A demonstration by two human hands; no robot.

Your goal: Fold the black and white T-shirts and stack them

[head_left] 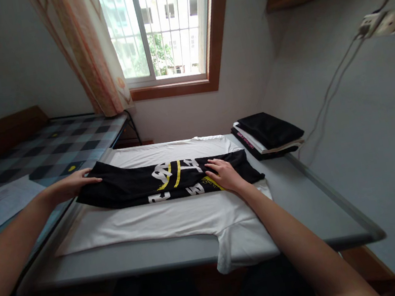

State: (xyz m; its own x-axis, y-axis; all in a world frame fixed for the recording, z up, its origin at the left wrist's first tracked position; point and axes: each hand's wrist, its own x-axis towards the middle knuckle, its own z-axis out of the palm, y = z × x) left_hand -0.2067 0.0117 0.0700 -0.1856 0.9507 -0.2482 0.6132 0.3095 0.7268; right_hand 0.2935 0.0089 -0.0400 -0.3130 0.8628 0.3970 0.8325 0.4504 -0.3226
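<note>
A black T-shirt [128,181] with white lettering and yellow stripes lies folded into a long strip. It rests across a white T-shirt [149,220] spread out on the table, with one white sleeve hanging over the near edge. At the strip's left end, my left hand [73,183] pinches the black cloth, and that end is slightly raised. My right hand [223,173] lies on the printed part toward the right end, fingers stretched out and palm down. Part of the yellow print is covered by it.
A stack of folded clothes [268,134] sits at the table's back right corner. The grey table [303,201] meets a wall on the right. Left of it stands a bed [83,136] with checked bedding and some papers [2,204]. A window [163,28] is ahead.
</note>
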